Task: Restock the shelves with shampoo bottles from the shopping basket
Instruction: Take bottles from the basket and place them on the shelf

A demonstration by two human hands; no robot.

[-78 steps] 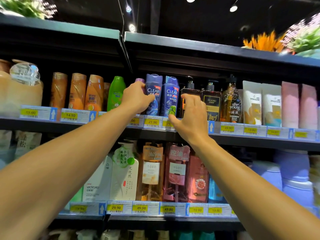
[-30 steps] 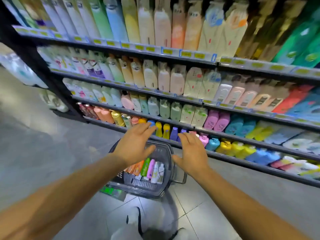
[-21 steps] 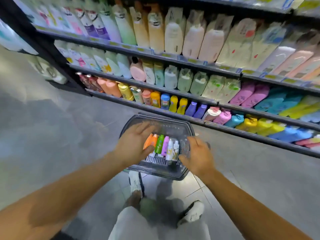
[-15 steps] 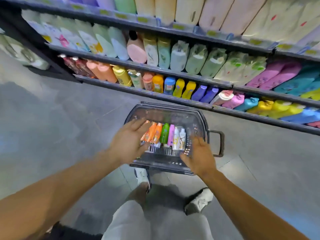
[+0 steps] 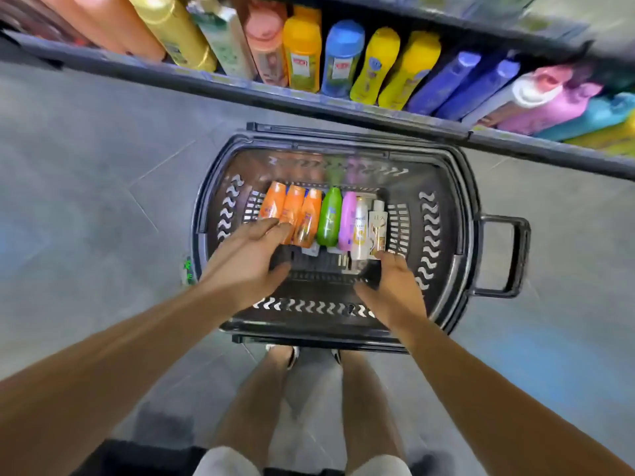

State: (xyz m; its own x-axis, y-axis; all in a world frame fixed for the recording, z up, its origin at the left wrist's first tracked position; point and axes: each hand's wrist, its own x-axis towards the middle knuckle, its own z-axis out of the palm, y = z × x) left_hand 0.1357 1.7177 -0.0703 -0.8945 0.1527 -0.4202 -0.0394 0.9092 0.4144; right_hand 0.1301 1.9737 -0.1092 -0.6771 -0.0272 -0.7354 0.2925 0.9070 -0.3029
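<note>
A black shopping basket (image 5: 443, 207) stands on the floor below me. Side by side in it lie three orange bottles (image 5: 292, 209), a green bottle (image 5: 330, 216), a pink bottle (image 5: 347, 216) and two white bottles (image 5: 369, 225). My left hand (image 5: 245, 262) reaches into the basket with fingers apart, its fingertips touching the near ends of the orange bottles. Inside the basket, my right hand (image 5: 391, 286) is open too, its fingertips at the near end of the white bottles. Neither hand holds a bottle.
The bottom shelf (image 5: 309, 104) runs across the top of the view, packed with orange, yellow, blue, purple and pink bottles. The basket's handle (image 5: 512, 257) sticks out to the right. My legs and shoes stand on the grey tiled floor just behind the basket.
My view has swung from the upper shelf down to the basket. Both hands have left the shelf and dropped into the basket, close to the bottles.
</note>
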